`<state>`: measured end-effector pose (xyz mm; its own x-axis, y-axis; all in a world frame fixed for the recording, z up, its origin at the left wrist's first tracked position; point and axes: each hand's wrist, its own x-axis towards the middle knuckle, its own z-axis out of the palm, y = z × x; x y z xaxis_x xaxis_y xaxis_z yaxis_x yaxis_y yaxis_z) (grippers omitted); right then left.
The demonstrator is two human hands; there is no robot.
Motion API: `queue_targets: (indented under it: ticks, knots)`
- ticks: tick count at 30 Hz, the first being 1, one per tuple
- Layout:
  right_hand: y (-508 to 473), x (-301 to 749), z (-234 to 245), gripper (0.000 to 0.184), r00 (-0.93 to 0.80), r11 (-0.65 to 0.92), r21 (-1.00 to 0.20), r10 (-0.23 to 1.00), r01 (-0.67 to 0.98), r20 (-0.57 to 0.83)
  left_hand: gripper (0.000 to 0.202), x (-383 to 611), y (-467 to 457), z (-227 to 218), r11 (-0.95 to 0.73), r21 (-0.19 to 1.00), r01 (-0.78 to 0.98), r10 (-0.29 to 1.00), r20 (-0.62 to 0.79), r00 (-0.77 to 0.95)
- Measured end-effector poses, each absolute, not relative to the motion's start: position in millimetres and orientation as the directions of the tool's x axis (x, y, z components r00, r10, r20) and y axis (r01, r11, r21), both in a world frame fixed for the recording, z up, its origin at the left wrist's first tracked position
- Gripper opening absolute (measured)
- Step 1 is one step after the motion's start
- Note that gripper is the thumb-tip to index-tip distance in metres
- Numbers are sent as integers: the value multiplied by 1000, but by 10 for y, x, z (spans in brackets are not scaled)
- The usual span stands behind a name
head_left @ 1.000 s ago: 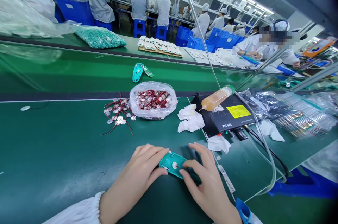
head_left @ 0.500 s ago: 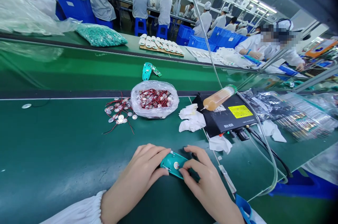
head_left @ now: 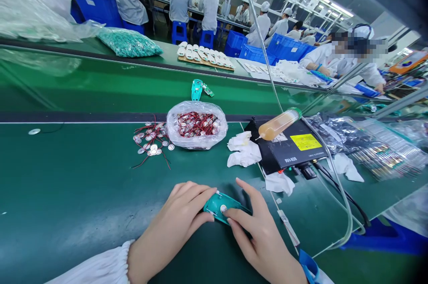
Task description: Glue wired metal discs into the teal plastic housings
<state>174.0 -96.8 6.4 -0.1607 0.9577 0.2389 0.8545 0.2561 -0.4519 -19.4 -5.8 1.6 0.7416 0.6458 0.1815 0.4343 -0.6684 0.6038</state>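
My left hand (head_left: 182, 212) grips the left end of a teal plastic shell (head_left: 210, 206) between thumb and fingers, low over the table. Inside the shell lies a small round metal disc (head_left: 223, 208). The index fingertip of my right hand (head_left: 259, 226) presses on this disc, with the thumb close by at the shell's near edge and another finger stretched out above. My right hand covers part of the shell's right side. Beyond my hands, a bowl lined with a clear plastic bag (head_left: 172, 134) holds many wired discs. A pile of loose discs with red and black wires (head_left: 153, 148) lies beside it.
Right of the bowl are crumpled white tissues (head_left: 245, 157), a black control box (head_left: 281, 154) and an amber syringe (head_left: 279, 124) with a hose. Another teal shell (head_left: 196, 90) and a small circuit board (head_left: 207, 90) rest behind the bowl. Co-workers sit beyond the raised ledge.
My right index finger has moved onto the disc in the shell, and another finger has straightened upward. My left hand keeps its grip. The view has shifted slightly.
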Motion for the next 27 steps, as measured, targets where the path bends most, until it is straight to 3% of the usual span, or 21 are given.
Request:
queue_targets:
  ticks: [8,20,23,27]
  knots:
    - [-976,1716,11,24,-140,242,-430,957,870,255,37,-184,-62,20,-653,614,443,652,159,741]
    - [-967,1660,29,26,-249,353,-257,898,900,363,39,-165,-75,26,-677,583,448,631,148,762]
    - [-958,1674,25,26,-229,343,-297,905,891,359,37,-168,-72,21,-680,578,451,634,155,758]
    - [-975,1762,24,21,-63,267,-488,916,831,395,36,-182,-64,13,-679,576,455,637,155,755]
